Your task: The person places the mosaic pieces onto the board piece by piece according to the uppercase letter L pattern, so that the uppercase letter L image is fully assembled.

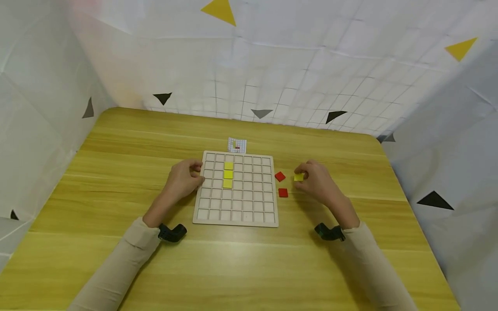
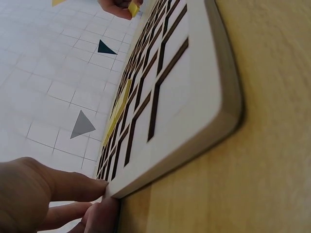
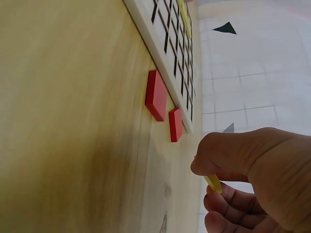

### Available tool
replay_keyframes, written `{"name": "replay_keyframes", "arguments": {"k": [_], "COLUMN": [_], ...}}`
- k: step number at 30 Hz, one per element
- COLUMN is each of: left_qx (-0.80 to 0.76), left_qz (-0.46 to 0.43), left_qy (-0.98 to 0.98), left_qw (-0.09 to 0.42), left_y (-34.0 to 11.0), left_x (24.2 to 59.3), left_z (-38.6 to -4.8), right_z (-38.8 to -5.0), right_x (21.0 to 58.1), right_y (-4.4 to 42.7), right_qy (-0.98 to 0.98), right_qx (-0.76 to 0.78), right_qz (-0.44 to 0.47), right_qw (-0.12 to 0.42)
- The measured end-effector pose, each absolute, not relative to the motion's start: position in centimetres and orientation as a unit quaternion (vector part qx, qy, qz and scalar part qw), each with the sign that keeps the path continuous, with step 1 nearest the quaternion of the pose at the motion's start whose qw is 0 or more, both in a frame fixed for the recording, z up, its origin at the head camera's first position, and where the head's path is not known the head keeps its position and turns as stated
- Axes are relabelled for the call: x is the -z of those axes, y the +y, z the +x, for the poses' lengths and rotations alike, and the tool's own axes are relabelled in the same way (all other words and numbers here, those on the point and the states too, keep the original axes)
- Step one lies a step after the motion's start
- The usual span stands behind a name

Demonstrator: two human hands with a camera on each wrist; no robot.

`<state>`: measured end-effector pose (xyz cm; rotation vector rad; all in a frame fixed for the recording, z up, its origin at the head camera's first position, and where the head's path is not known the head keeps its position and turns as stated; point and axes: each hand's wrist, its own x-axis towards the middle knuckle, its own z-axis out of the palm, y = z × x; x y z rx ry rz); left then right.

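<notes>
A pale wooden grid board [image 1: 236, 219] lies flat, with three yellow square tiles [image 1: 228, 174] in a column on its cells. My left hand [image 1: 182, 178] holds the board's left edge; in the left wrist view its fingertips [image 2: 99, 187] meet the rim. Over the table to the right of the board, my right hand [image 1: 319, 181] pinches another yellow tile [image 1: 298, 177] between thumb and fingers. Two red tiles, one turned at an angle [image 1: 280, 176] and one nearer [image 1: 283, 192], lie between the board and that hand.
Just past the board's far edge lies a small printed card [image 1: 237, 145] showing a grid with coloured cells. All of this is on a wood-grain table [image 1: 249, 268]. White sheeting [image 1: 272, 56] with triangles surrounds its back and sides.
</notes>
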<state>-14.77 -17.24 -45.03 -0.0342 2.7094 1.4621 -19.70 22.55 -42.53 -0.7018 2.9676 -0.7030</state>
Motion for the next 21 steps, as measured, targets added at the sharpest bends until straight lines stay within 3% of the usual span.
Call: {"name": "replay_keyframes", "arguments": {"k": [8,21], "left_qx": [-0.478,-0.468], "left_qz": [-0.012,-0.019], "left_qy": [0.878,0.883], "left_qw": [0.033,0.032], "left_y": [-17.2,-17.2], "left_x": [45.0,45.1], "left_z": [-14.8,-15.0], "right_z": [-17.5,-14.4], "right_x": [42.3,42.6], "right_y": [23.0,22.5], "right_qy": [0.936,0.925], "right_qx": [0.256,0.306], "right_qz": [-0.241,-0.225], "right_qw": [-0.019,-0.013]}}
